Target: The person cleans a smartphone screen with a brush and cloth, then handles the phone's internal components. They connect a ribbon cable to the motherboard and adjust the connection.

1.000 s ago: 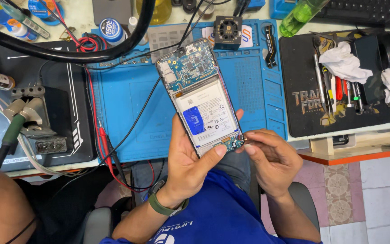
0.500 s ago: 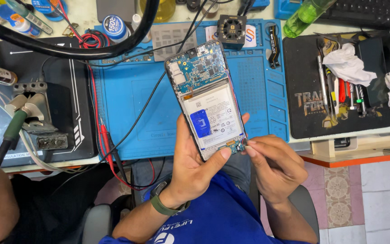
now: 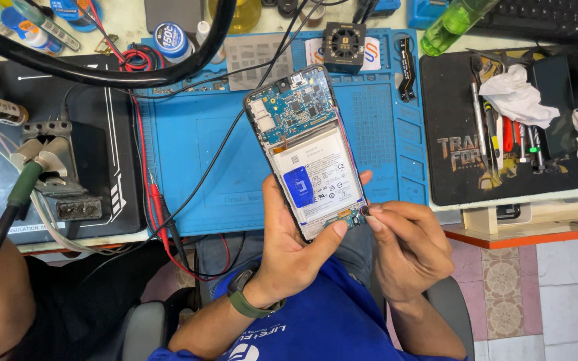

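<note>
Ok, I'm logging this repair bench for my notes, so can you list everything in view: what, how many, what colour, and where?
Opened phone: one, blue board and white battery showing, held above the mat.
Work mat: one, blue, centre of the bench.
Black mat: one, right side, carrying the tools.
Hand tools: several, metal with red and green handles, on the black mat.
Crumpled tissues: two, white, right side.
Green bottle: one, lying at the top.
Keyboard: one, black, top right.
Test leads: red and black, left of the blue mat.
Small fan: one, black, top centre.
Watch: one, green band, left wrist.
Left hand: holds the phone.
Right hand: fingertips at the phone's lower corner.
</note>
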`<state>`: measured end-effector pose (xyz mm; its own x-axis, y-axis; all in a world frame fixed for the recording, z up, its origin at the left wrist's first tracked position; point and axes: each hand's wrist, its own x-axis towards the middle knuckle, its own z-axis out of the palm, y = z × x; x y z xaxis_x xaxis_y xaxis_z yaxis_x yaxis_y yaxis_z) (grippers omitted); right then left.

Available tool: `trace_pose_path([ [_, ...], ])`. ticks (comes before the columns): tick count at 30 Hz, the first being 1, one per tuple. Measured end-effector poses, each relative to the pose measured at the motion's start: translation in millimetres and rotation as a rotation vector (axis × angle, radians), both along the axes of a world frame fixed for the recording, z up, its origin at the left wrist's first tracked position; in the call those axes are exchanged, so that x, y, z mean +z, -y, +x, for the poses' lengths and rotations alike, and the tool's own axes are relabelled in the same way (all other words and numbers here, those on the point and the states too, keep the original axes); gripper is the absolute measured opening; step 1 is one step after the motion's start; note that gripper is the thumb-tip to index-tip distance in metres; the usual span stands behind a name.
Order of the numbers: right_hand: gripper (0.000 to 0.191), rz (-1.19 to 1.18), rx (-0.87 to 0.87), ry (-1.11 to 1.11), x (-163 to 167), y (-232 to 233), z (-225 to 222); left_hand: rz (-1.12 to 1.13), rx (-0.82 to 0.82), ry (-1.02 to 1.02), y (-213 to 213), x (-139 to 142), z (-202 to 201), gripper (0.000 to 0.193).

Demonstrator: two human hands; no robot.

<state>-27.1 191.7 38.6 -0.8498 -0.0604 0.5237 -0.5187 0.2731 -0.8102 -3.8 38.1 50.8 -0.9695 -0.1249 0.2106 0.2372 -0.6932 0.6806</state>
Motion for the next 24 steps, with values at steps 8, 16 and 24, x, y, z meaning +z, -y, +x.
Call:
trace_pose_path([
  [8,0.016,0.048,-0.016,0.013,-5,-6,1,-0.01,0.014,0.006,-11,-7,-2,0.059],
  [16,0.017,-0.09,0.06,0.127,-9,3,-9,-0.012,0.076,-0.007,-4,-12,-7,0.059],
  [24,0.018,-0.038,0.167,0.122,2,7,-12,0.007,0.119,0.073,4,-9,0,0.062],
])
